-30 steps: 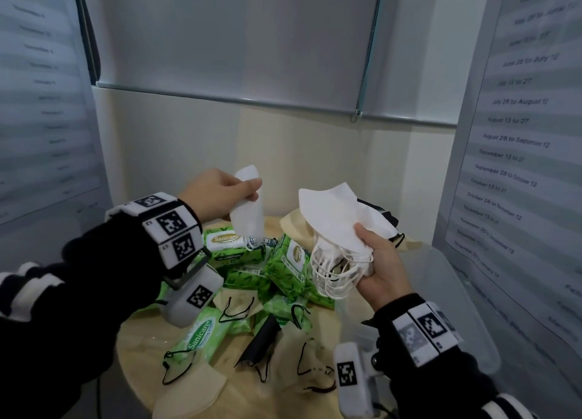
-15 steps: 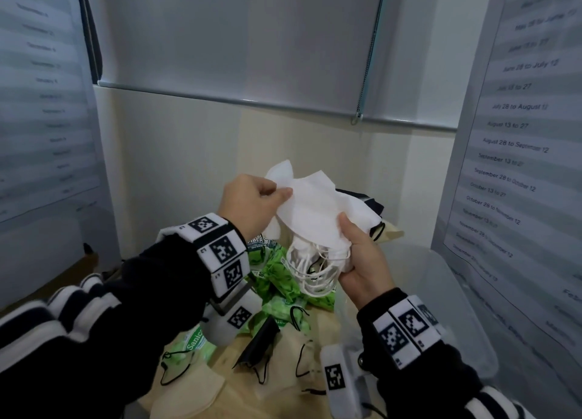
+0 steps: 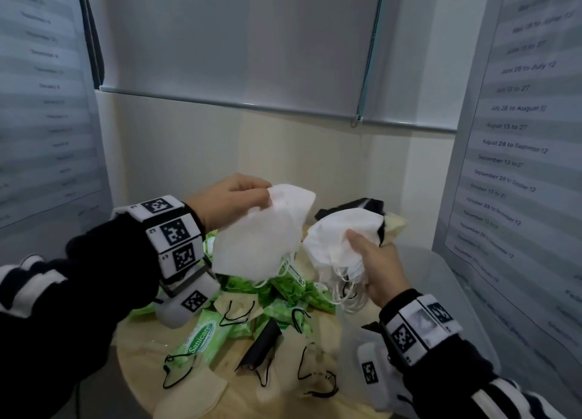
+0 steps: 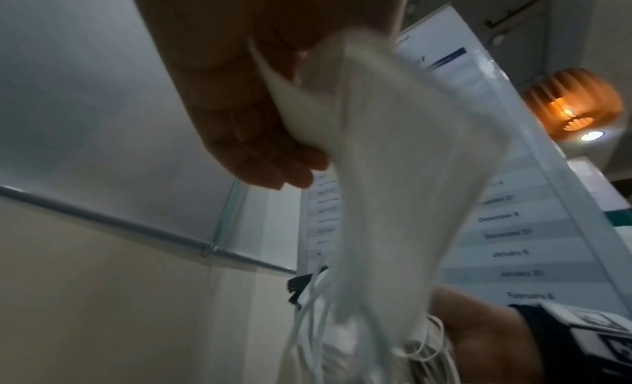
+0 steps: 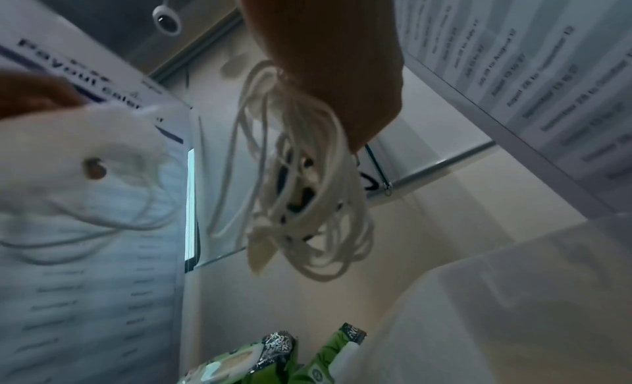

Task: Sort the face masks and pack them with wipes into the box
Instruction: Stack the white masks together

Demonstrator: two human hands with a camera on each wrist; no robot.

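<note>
Head view: left hand pinches one white mask; right hand grips a white mask stack.

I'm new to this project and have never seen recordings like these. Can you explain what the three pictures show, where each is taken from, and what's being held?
No machine here: a person in dark sleeves wears tagged wristbands with small cameras. The big picture comes from a head camera looking down; the other two look up from under each wrist.

The left hand pinches a single white face mask by its upper corner. The right hand grips a stack of white masks, their ear loops dangling below.

On the round wooden table lie green Sanicare wipe packs, beige masks and a black mask. A clear plastic box stands at the right.
</note>
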